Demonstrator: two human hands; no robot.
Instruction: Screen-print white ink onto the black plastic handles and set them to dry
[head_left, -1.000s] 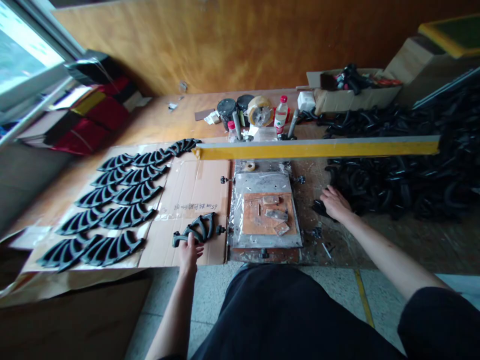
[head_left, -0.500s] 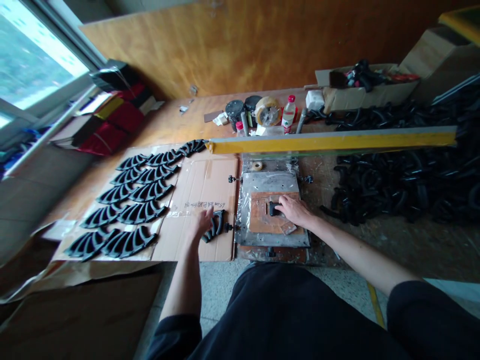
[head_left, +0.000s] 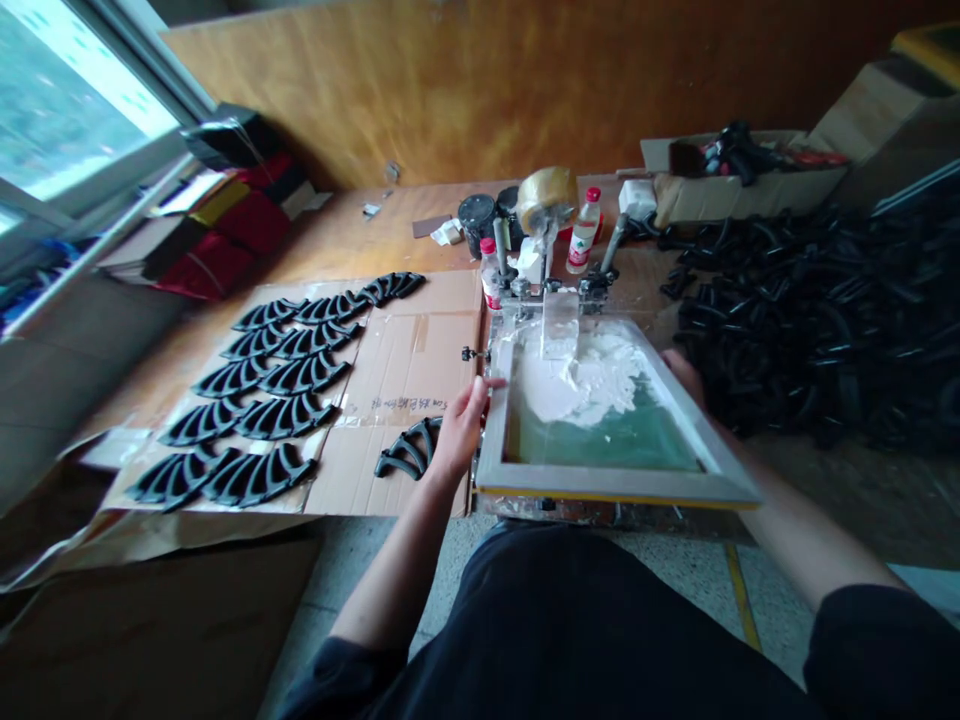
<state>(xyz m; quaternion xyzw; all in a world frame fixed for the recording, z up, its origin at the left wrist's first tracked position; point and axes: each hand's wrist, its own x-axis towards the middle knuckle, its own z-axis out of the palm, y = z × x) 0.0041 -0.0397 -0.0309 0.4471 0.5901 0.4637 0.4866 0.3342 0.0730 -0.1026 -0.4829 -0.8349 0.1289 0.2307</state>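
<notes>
A screen frame with a grey border is lowered over the work plate, which it mostly hides. White paste lies on its green mesh, and a clear squeegee block stands at its back. My left hand is at the frame's left edge, fingers apart and touching or very near it. My right hand is beyond the right edge, partly hidden and blurred. Several black curved parts lie on the cardboard just left of my left hand.
Rows of black curved parts cover the cardboard sheet at left. A heap of black parts fills the right side. Bottles, dark tubs and an open carton stand behind.
The screen frame has swung down from its raised position over the plate. My left hand has moved right to its edge; my right hand has left the small black part and moved right.
</notes>
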